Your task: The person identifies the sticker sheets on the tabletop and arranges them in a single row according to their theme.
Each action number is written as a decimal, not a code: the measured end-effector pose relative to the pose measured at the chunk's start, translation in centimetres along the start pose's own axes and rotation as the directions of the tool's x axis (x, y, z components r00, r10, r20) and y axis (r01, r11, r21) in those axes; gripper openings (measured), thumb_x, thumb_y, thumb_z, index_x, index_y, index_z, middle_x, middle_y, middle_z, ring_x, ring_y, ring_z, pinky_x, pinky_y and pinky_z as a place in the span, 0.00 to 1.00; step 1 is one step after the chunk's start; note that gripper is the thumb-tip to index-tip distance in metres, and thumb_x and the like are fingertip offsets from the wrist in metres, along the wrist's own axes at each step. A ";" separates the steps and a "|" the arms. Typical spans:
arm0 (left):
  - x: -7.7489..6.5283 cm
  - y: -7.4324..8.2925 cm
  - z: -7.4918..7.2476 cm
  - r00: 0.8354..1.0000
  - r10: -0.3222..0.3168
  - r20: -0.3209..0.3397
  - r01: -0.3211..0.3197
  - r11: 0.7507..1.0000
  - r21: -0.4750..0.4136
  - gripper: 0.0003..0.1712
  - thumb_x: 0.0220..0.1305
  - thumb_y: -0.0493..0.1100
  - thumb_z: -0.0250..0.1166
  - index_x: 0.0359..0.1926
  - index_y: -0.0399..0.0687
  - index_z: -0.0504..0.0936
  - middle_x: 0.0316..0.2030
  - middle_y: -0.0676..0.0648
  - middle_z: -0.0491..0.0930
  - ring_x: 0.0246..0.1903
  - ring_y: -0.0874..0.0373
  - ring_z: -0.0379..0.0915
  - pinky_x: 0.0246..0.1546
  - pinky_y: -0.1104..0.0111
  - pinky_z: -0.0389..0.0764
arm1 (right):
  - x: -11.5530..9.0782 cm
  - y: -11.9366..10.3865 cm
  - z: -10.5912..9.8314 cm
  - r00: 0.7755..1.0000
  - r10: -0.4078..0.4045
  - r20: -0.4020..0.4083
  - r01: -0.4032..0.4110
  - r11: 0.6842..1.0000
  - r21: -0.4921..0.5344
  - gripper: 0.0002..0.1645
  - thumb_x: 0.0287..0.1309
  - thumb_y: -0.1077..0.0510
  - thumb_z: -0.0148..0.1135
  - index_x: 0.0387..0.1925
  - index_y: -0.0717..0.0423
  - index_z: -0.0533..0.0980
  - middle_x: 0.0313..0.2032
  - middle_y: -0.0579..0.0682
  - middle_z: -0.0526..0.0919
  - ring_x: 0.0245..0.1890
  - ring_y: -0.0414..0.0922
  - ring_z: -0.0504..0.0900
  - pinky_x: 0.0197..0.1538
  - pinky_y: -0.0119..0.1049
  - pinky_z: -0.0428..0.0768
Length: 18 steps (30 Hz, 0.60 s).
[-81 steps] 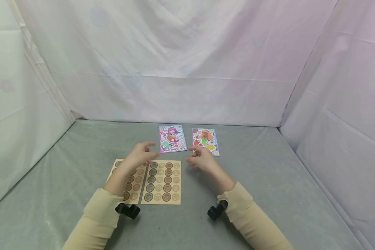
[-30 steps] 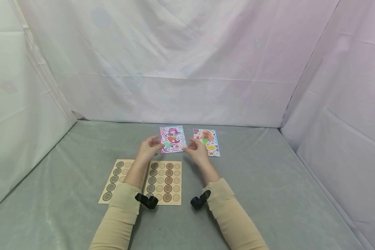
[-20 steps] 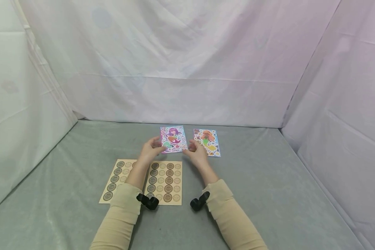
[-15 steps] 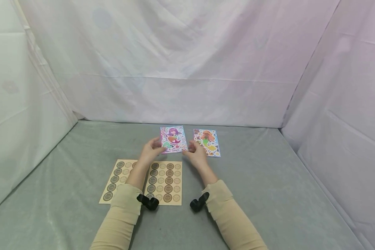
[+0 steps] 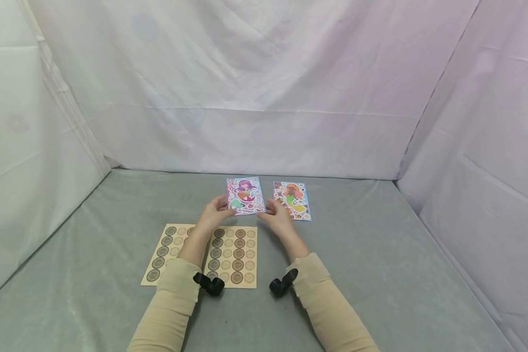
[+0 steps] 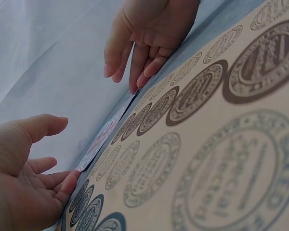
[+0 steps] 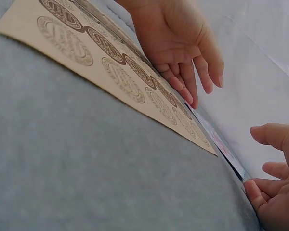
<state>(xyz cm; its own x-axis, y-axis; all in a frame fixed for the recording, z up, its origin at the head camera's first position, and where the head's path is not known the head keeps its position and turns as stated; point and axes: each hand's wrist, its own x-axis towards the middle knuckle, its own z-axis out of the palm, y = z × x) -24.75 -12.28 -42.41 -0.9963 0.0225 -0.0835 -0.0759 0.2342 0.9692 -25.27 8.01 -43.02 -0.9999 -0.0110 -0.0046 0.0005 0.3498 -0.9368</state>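
In the head view a pink-purple mermaid sticker sheet (image 5: 246,194) lies flat at the back of the table. My left hand (image 5: 212,215) is at its left edge, and my right hand (image 5: 278,218) at its lower right corner. Both wrist views show fingertips touching the sheet's edges, thumbs raised clear of it. A second sticker sheet (image 5: 300,195), blue with an orange-haired mermaid, lies to the right, its lower left part hidden by my right hand.
Two tan sheets of round label stickers lie nearer me: a left sheet (image 5: 163,252), partly under my left forearm, and a right sheet (image 5: 244,256). White cloth walls (image 5: 255,142) enclose the grey table (image 5: 356,254) at the back and sides.
Both hands have moved inward and forward from above the tan sheets and the table to the purple mermaid sheet's sides. During the last half second they have hardly moved.
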 end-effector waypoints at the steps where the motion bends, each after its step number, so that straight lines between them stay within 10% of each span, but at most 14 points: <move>1: 0.0 0.0 0.0 1.000 0.004 0.001 -0.004 1.000 0.000 0.41 0.61 0.40 0.65 0.71 0.38 0.57 0.64 0.37 0.66 0.61 0.44 0.64 0.62 0.55 0.66 | 0.0 0.0 0.0 1.000 0.001 0.003 -0.001 1.000 -0.001 0.36 0.55 0.59 0.68 0.64 0.63 0.67 0.59 0.61 0.73 0.57 0.55 0.73 0.57 0.44 0.74; 18: 0.2 0.0 0.5 1.000 0.022 0.000 -0.022 0.998 -0.055 0.39 0.63 0.37 0.63 0.70 0.36 0.57 0.64 0.36 0.65 0.61 0.45 0.64 0.61 0.56 0.67 | -0.1 -0.1 -0.1 1.000 0.006 -0.003 -0.006 0.998 0.056 0.34 0.55 0.61 0.67 0.63 0.63 0.68 0.58 0.60 0.75 0.57 0.54 0.73 0.59 0.45 0.72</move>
<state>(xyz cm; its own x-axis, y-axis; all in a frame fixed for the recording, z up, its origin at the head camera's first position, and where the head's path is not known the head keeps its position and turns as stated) -24.91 -11.84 -42.56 -0.9977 0.0275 -0.0619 -0.0560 0.1799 0.9821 -25.14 8.09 -42.86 -0.9999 -0.0060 -0.0091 0.0069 0.2969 -0.9549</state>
